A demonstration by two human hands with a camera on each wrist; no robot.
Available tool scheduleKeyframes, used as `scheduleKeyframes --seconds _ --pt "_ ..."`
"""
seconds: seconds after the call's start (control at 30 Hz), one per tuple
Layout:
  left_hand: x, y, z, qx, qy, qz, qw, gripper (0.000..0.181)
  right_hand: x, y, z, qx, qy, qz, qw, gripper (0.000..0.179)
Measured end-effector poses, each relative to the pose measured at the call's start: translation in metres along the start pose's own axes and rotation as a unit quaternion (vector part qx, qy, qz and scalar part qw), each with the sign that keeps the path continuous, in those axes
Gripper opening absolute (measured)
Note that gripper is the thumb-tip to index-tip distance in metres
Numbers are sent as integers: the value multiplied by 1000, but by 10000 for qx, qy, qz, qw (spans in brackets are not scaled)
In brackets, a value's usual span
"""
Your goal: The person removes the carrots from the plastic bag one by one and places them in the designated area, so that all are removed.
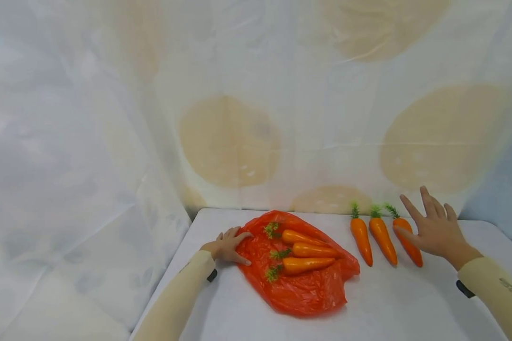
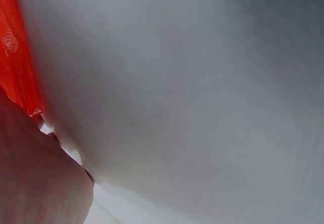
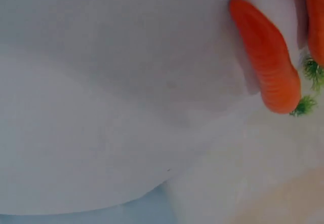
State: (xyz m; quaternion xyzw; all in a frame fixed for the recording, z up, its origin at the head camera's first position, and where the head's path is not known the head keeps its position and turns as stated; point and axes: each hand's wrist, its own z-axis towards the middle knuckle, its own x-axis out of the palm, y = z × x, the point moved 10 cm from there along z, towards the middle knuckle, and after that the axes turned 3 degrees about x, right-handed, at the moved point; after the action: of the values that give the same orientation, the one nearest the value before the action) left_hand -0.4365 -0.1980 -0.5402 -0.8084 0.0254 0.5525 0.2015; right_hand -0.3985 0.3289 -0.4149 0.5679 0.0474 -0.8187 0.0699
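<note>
A crumpled red plastic bag [image 1: 298, 298] lies spread on the white table. On it rest three orange carrots with green tops, among them a lower carrot [image 1: 307, 265]. My left hand [image 1: 228, 245] touches the bag's left edge, thumb and forefinger apart; the left wrist view shows only part of that hand [image 2: 40, 173] beside the red plastic [image 2: 15, 57]. To the right, three more carrots stand in a slanted row, including a middle carrot [image 1: 383, 239]. Over the rightmost carrot [image 1: 411, 246], my right hand [image 1: 439, 232] is spread with nothing in its grip. The right wrist view shows a carrot [image 3: 268, 57] but no fingers.
Behind the white table [image 1: 392, 303] hangs a pale curtain [image 1: 324, 118] with large tan spots. A whitish sheet [image 1: 68, 189] covers the left side, close to the table's left edge. Bluish cloth [image 1: 507, 189] is at the right.
</note>
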Motion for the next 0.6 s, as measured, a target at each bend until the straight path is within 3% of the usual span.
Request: scheduleKeyframes --seconds 0.3,0.6 --pt "-1 -3 -3 26 57 -50 10000 96 -5 54 6 -697 -183 206 9972 98" --pt "-7 -12 -12 147 64 -81 9998 94 1 99 5 -1173 -49 365 9924 89"
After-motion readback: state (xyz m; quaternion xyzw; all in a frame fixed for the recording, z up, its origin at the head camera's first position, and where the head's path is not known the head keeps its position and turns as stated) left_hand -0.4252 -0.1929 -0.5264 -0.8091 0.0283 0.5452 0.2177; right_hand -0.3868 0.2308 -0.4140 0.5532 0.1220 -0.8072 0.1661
